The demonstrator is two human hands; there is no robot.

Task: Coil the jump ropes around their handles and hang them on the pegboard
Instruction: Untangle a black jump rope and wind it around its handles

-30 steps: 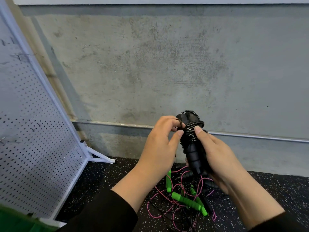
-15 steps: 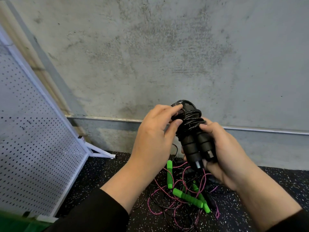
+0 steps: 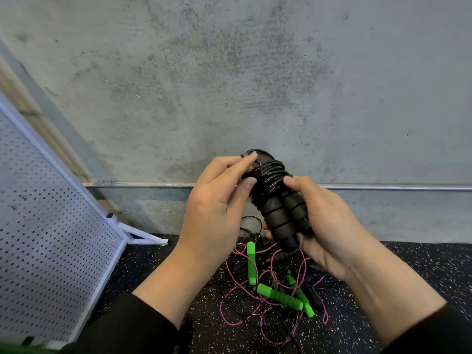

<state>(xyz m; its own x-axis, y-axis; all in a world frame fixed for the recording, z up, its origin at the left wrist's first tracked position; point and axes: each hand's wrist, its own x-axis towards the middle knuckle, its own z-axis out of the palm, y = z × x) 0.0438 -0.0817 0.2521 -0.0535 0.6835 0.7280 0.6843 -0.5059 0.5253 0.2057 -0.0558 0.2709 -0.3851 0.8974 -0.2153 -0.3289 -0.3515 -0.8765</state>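
I hold a black jump rope [image 3: 277, 200] in front of me, its two ribbed handles side by side with the black cord wound tightly round their upper half. My right hand [image 3: 329, 226] grips the handles from the right, thumb on the coil. My left hand [image 3: 217, 208] pinches the cord's loop end at the top of the coil between thumb and forefinger. The white pegboard [image 3: 43, 226] leans at the left, a long reach from the bundle.
On the speckled black floor below my hands lies a tangle of pink ropes with green handles [image 3: 279, 296] and loose black cords. A concrete wall with a metal rail [image 3: 383, 187] runs behind. The pegboard's white foot [image 3: 143, 237] sticks out on the floor.
The bundle has tilted and turned in my right hand, showing both handles. My left fingers have moved up to the top loop of the coil. The view has dipped downward.
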